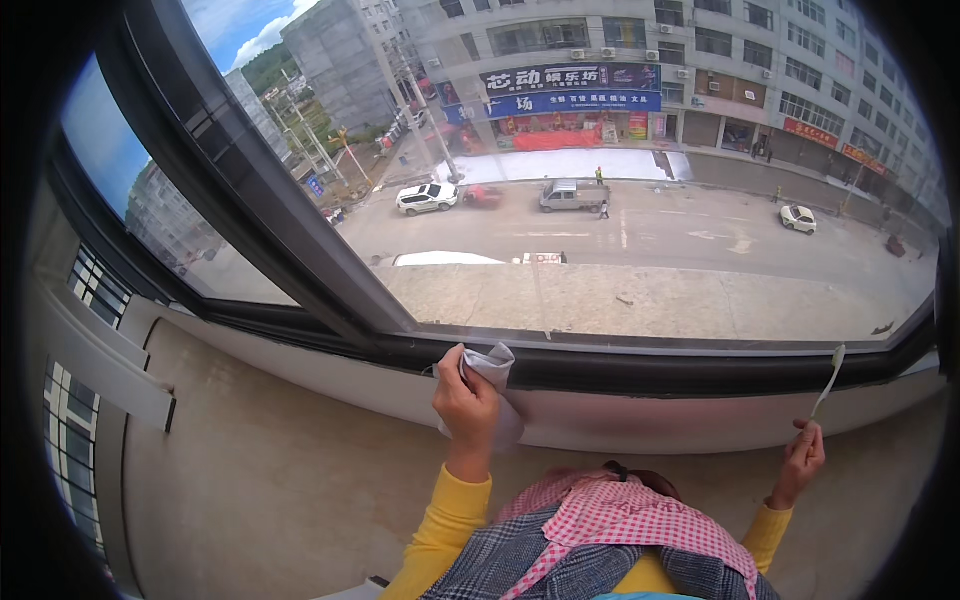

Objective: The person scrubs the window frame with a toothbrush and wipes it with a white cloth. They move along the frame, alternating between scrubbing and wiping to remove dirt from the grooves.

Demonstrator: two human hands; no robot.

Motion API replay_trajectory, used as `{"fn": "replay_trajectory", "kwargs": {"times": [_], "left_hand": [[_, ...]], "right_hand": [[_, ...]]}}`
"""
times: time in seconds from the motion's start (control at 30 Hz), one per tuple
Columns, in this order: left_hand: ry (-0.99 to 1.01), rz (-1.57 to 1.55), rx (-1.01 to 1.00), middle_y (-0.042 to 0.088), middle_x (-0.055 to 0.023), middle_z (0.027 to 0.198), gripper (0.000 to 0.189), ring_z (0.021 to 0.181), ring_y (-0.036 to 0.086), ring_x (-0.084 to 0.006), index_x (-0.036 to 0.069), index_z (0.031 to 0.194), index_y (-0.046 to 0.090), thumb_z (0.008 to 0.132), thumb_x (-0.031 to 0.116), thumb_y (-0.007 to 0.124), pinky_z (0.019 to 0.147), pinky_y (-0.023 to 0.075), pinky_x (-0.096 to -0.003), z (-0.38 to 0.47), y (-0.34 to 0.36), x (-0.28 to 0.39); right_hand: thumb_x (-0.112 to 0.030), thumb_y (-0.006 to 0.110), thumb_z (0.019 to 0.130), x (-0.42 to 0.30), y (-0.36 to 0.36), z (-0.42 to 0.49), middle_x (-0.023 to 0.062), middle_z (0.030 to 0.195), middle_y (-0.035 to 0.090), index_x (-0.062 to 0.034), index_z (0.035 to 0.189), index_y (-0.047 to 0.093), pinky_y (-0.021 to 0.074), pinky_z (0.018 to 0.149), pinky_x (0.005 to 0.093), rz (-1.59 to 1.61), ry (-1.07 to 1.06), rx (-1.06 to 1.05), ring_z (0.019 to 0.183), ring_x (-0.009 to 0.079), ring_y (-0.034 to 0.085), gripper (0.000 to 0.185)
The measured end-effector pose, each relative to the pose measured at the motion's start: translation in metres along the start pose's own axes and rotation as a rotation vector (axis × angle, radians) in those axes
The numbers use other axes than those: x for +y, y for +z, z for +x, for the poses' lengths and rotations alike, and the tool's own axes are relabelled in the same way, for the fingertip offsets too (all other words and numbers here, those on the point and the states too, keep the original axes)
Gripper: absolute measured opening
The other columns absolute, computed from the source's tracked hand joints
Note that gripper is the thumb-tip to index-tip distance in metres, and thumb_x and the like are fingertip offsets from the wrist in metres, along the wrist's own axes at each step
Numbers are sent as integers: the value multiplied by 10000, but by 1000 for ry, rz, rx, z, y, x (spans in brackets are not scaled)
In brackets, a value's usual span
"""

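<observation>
My left hand (466, 394) grips a crumpled pale cloth (489, 366) against the inner edge of the dark window frame (637, 371); part of the cloth hangs below the frame. To the right, my right hand (801, 457) pinches the lower end of a slim whitish tool (827, 386), whose wider tip overlaps the frame's lower rail near its right end. What kind of tool it is, I cannot tell. The large window pane (675, 300) stands beyond both hands. A pink checked apron (630, 510) covers my front.
A thick slanted mullion (255, 172) divides the window at the left. Below the frame runs a pale wall ledge (315, 349). Outside lie a concrete ledge (585, 300) and a street with vehicles. A white projecting panel (112, 367) is at the far left.
</observation>
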State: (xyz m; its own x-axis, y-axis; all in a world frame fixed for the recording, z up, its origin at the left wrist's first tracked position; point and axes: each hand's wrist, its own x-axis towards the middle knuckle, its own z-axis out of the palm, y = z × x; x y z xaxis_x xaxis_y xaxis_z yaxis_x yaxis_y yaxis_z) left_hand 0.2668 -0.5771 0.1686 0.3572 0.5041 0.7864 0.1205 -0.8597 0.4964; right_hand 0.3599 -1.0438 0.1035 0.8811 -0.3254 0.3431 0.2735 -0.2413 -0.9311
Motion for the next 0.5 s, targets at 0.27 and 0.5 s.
{"fn": "replay_trajectory", "kwargs": {"times": [0.27, 0.5], "left_hand": [[-140, -265, 306, 688, -112, 933, 120, 812, 658, -138, -44, 1069, 604, 962, -42, 550, 701, 521, -244, 29, -20, -8], [-1, 190, 177, 611, -155, 933, 161, 837, 624, -333, -34, 1014, 588, 872, -90, 535, 753, 508, -394, 60, -28, -16]], "right_hand": [[-242, 496, 1070, -11, -4, -1, -90, 586, 343, -19, 922, 630, 159, 469, 204, -15, -25, -27, 504, -14, 266, 300], [-229, 493, 1071, -9, -3, -1, -90, 586, 348, -19, 925, 630, 170, 466, 198, -4, -6, -21, 501, -14, 276, 291]]}}
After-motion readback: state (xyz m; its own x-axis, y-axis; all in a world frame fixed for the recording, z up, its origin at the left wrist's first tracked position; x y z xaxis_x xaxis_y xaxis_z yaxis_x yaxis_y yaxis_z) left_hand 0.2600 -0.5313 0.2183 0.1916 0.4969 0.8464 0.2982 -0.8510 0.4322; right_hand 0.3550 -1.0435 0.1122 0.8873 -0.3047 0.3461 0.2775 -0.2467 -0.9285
